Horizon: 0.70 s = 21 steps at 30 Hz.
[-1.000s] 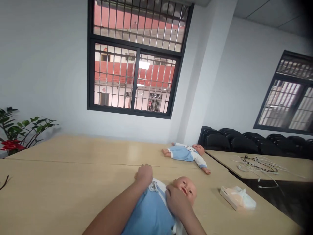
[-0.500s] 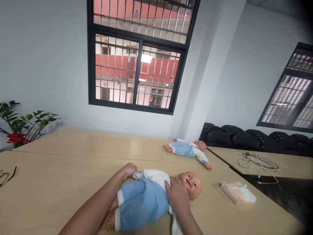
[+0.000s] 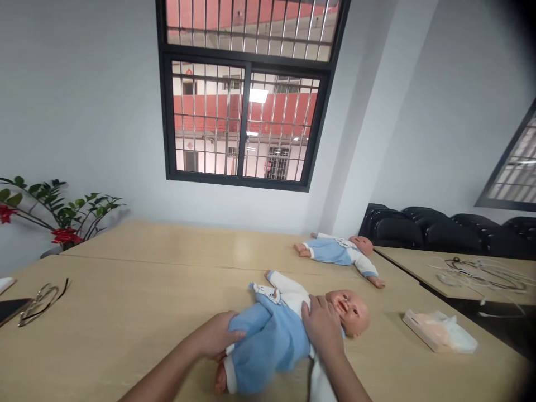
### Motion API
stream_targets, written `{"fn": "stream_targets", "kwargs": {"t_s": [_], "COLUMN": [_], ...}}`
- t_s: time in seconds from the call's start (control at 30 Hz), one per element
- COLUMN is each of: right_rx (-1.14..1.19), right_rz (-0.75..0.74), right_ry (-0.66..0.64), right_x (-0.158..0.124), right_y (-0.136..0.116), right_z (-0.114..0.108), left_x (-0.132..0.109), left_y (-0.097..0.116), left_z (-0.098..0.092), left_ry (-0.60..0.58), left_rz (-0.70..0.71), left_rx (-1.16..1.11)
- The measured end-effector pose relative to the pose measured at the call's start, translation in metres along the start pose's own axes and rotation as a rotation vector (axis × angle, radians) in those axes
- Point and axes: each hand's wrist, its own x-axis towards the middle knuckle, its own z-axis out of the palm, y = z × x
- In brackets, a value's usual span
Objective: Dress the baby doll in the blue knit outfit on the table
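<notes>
A baby doll (image 3: 272, 340) in blue trousers and a white top with a blue-and-white bib lies on its back on the wooden table, head to the right. My left hand (image 3: 221, 335) is closed round its far trouser leg, thumb on the cloth. Across the doll's upper chest, just below the chin, lies my right hand (image 3: 322, 324), with its fingers curled over the top and pressing there. The doll's far arm stretches away from me, untouched. Part of its near sleeve is hidden behind my right forearm.
Farther back lies a second, similarly dressed doll (image 3: 335, 251). A tissue pack (image 3: 439, 332) sits to the right, eyeglasses (image 3: 44, 301) to the left. Tangled cables (image 3: 473, 273) lie on the adjoining table. Black chairs (image 3: 435, 229) and a potted plant (image 3: 67, 215) stand by the wall.
My left hand has let go of the doll's far arm and moved down onto the trouser leg. My right hand stays on the chest. The view has turned left, bringing the eyeglasses into fuller view.
</notes>
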Motion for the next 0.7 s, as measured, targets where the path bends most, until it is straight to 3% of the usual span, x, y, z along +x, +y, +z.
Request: {"fn": "stream_targets", "kwargs": {"t_s": [0.13,0.27,0.37,0.5,0.7], "right_rx": [-0.013,-0.035,-0.059,-0.117,-0.149], "right_rz": [-0.006,-0.024,-0.042,-0.028,-0.053], "right_ry": [-0.029,-0.013,-0.013,-0.006,0.078], "right_x": [0.009,0.018,0.024,0.031,0.043], "right_y": [0.008,0.014,0.020,0.037,0.069], "right_z": [-0.004,-0.005,-0.005,-0.003,0.011], "left_x": [-0.021,-0.037,-0.048,-0.070,-0.113], "left_y": [0.001,-0.001,-0.012,-0.056,-0.139], "left_z": [-0.008,-0.011,-0.014,-0.033,-0.063], "left_ry": [0.015,0.127,0.208,0.364,0.842], "left_rz": [0.007,0.105,0.071,-0.007,-0.009], "left_rx": [0.180,0.356,0.442,0.473,0.102]}}
